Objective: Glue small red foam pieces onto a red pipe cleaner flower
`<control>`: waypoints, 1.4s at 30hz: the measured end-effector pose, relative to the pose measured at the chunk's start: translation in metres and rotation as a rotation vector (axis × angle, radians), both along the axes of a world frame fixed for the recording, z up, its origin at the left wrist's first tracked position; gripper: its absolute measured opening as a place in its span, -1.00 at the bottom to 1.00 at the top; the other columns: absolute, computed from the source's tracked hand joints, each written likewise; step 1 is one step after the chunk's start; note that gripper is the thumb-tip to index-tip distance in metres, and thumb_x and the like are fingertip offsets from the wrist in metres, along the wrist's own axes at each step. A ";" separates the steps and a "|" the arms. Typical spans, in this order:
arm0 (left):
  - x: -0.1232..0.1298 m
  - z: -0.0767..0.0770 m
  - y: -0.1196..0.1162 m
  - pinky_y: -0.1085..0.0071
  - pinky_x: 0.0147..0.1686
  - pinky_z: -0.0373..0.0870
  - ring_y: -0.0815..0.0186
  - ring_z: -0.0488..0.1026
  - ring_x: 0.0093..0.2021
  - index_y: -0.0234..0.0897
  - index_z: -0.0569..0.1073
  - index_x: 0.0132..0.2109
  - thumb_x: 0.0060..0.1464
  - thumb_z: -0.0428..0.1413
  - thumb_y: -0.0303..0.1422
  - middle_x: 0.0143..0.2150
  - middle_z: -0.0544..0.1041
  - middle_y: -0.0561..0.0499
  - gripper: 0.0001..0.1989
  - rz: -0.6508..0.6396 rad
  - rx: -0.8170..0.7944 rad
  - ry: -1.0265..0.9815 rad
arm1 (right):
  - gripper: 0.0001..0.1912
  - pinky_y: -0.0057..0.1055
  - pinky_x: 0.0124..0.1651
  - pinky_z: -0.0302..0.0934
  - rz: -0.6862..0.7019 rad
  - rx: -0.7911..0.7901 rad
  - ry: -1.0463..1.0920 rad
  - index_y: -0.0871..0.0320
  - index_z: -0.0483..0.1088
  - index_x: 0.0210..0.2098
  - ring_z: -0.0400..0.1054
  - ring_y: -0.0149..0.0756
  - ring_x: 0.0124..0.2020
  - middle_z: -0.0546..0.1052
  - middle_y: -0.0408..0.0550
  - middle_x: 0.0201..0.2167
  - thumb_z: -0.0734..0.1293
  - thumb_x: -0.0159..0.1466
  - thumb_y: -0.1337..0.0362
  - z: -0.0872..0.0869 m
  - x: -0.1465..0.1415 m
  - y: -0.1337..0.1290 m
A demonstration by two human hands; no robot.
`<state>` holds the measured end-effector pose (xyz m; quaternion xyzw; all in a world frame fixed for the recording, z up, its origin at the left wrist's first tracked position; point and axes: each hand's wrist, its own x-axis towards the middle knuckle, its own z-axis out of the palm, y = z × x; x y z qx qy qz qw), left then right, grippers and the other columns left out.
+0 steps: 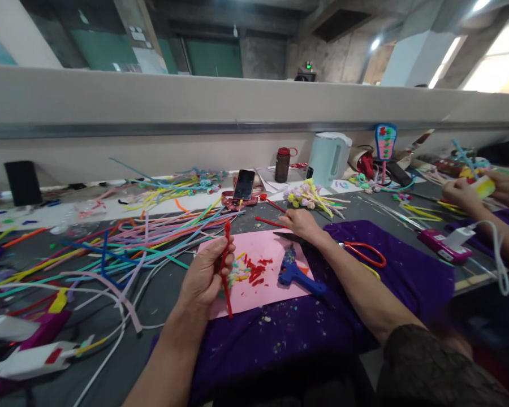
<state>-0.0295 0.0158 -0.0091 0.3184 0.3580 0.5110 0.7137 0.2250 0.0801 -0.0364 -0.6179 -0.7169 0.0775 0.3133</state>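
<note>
My left hand point(206, 272) is closed around an upright red pipe-cleaner stem point(228, 294) with a small knob at its top, over the left edge of a pink sheet point(241, 302). Red and pale cut bits point(258, 271) lie on the sheet. My right hand point(303, 224) is closed at the sheet's far right, by two red stems point(265, 220) whose tips point left. Whether its fingers grip them is hard to make out. A blue glue gun point(299, 275) lies on the sheet's right part. Red-handled scissors point(367, 251) extend under my right forearm.
Many coloured pipe cleaners point(123, 249) and white cables cover the left side. A phone point(244, 185), a brown bottle point(282, 165), flower bunches point(309, 196) and a kettle point(328, 158) stand or lie behind. Another person's hands point(464, 195) are at the right. Purple cloth point(390, 271) drapes the front edge.
</note>
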 end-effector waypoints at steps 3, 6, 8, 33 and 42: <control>0.000 0.000 -0.001 0.70 -0.79 0.06 0.60 0.21 -0.64 -0.39 0.43 -0.30 -0.13 0.16 -0.41 -0.49 0.33 0.11 -0.82 -0.003 0.012 0.003 | -0.68 -0.45 -0.49 -0.08 0.000 0.019 -0.056 0.19 0.34 -0.58 0.28 -0.31 -0.53 0.44 0.02 -0.60 0.20 0.17 0.11 -0.003 -0.001 0.000; 0.001 0.001 -0.001 0.70 -0.80 0.04 0.60 0.21 -0.65 -0.39 0.44 -0.31 -0.14 0.17 -0.40 -0.49 0.34 0.10 -0.81 0.009 0.026 0.017 | -0.80 -0.49 -0.48 -0.05 0.035 0.043 -0.072 0.18 0.36 -0.49 0.28 -0.35 -0.51 0.46 -0.04 -0.54 0.23 0.15 0.19 -0.003 -0.006 -0.002; 0.000 0.001 -0.001 0.70 -0.80 0.04 0.60 0.21 -0.65 -0.39 0.44 -0.31 -0.15 0.17 -0.39 -0.50 0.34 0.10 -0.80 0.008 0.031 0.021 | -0.90 -0.52 -0.46 -0.02 0.063 0.058 -0.070 0.17 0.36 -0.43 0.28 -0.39 -0.48 0.46 -0.09 -0.49 0.26 0.12 0.27 -0.002 -0.009 -0.004; -0.015 0.011 -0.014 0.58 -0.53 0.32 0.42 0.36 -0.39 -0.31 0.44 -0.44 -0.26 0.26 -0.36 -0.45 0.40 0.07 -0.81 0.021 0.299 -0.230 | -0.75 -0.53 -0.50 0.01 0.099 0.067 0.149 0.21 0.40 -0.46 0.23 -0.45 -0.59 0.41 -0.16 -0.63 0.18 0.17 0.19 0.019 -0.005 -0.030; -0.019 0.015 -0.017 0.64 -0.76 0.02 0.60 0.09 -0.70 -0.34 0.40 -0.43 -0.21 0.24 -0.36 -0.60 0.30 0.14 -0.81 -0.134 0.326 -0.327 | -0.60 -0.47 -0.37 0.04 0.156 -0.235 -0.359 0.17 0.41 -0.33 0.31 -0.33 -0.40 0.45 -0.04 -0.40 0.21 0.14 -0.04 0.018 -0.004 -0.132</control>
